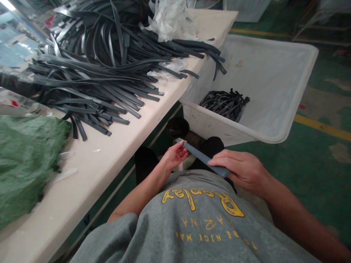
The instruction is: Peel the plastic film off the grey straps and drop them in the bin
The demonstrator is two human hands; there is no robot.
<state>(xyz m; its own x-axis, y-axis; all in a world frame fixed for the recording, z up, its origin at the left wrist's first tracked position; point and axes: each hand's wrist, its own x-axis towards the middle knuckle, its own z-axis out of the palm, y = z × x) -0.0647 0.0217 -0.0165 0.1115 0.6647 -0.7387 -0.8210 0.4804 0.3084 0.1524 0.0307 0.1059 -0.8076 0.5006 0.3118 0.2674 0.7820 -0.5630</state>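
Starting at the far left, a crumpled green sack (27,164) sprawls across the pale worktop (104,164), white scraps (67,174) lying just beside it. Next along, and what a heap: a great tangle of dark strips (104,69) spreads over the worktop, their cut ends fanning out toward the near edge, a few on the right poking out past it. Crumpled white plastic (171,22) sits against the heap's right side.

Now to the hands! The left hand (177,155) has thumb and forefinger pinched on one end of a single grey strip (201,156), the other fingers curled in. That strip slants down to the right, in front of the grey shirt (197,226) with its yellow lettering, well clear of the worktop. And here's the right hand (241,166), closed on the strip near its lower end, some of its fingers hidden from view.

Beyond the hands, over to the right, stands a big white bin (274,80), a small pile of dark strips (225,104) on its bottom. Finally, far right, a yellow line (323,128) crosses the green floor (315,175).
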